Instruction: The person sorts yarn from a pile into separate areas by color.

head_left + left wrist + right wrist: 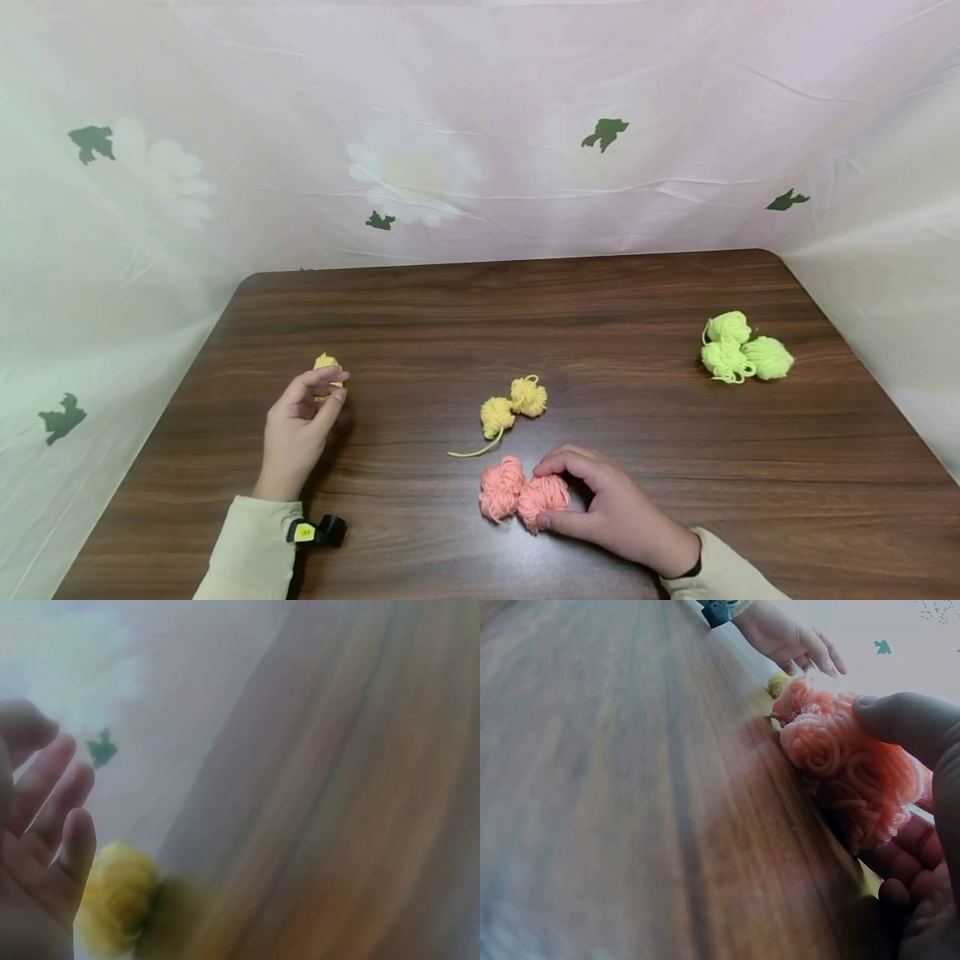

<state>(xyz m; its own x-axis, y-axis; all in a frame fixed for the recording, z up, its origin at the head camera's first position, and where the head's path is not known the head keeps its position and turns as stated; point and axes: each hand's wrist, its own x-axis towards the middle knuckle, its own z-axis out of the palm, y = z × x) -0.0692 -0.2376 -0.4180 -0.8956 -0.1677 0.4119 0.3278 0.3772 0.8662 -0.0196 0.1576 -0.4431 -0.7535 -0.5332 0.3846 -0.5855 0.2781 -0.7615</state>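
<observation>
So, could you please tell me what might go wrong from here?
The right hand grips a round pink yarn ball right beside a second round pink yarn ball; lifting it might drag or tangle its neighbour. The thin yellow yarn tail trailing loose from a round yellow yarn ball nearby could catch on a finger and unravel.

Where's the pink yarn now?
Head view: the pink yarn lies on the table, low and just right of centre; the right hand holds its right end, and two yellow yarn balls lie just beyond it.
</observation>
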